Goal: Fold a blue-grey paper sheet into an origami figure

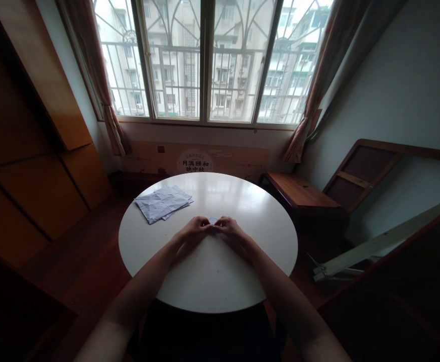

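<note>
My left hand (194,230) and my right hand (230,229) meet near the middle of a round white table (242,261). Both have their fingers curled and pinched together on a small folded piece of white paper (213,220), of which only a corner shows between the fingertips. Both forearms reach in from the near edge of the table. A loose stack of creased white paper sheets (162,203) lies on the table's far left, well away from both hands.
A low wooden bench (299,191) stands right of the table, with a wooden frame (363,171) leaning on the wall behind it. White boards (378,246) lie at the right. Wooden cabinets (42,166) line the left wall. A barred window (205,60) faces me.
</note>
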A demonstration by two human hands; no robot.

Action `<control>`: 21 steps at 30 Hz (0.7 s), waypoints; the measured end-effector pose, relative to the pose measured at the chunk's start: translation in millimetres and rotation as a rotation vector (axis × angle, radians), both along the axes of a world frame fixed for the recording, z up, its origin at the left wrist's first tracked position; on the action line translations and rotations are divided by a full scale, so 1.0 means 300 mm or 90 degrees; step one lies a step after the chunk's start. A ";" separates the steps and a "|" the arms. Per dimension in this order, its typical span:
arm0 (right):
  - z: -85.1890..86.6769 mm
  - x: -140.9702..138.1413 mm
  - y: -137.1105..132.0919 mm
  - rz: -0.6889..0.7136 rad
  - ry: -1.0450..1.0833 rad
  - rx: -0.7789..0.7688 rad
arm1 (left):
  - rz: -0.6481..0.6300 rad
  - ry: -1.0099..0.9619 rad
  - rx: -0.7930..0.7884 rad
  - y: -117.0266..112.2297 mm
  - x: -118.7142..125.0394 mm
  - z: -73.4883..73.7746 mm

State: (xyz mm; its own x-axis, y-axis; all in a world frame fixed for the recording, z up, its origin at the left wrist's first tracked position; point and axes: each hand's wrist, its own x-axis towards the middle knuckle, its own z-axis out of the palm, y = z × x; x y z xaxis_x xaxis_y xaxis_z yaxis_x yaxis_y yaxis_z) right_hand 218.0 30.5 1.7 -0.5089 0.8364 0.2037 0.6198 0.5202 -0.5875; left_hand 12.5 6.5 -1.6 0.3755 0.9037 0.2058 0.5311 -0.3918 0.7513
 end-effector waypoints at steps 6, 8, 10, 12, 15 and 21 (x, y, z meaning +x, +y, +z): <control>0.002 0.019 0.001 0.049 0.025 -0.034 | -0.041 -0.025 -0.046 0.003 -0.005 0.009; 0.007 0.023 -0.001 0.054 0.031 -0.043 | -0.042 -0.019 -0.048 0.002 -0.007 0.015; 0.011 0.022 -0.003 0.049 0.027 -0.043 | -0.033 -0.014 -0.043 0.004 -0.007 0.018; 0.012 0.016 -0.003 0.033 0.012 -0.037 | -0.013 0.003 -0.026 0.008 -0.005 0.015; 0.009 0.002 -0.002 -0.014 -0.028 -0.016 | 0.036 0.056 0.020 0.015 -0.001 0.004; -0.006 -0.015 0.003 -0.083 -0.059 0.017 | 0.088 0.094 0.090 0.012 0.001 -0.016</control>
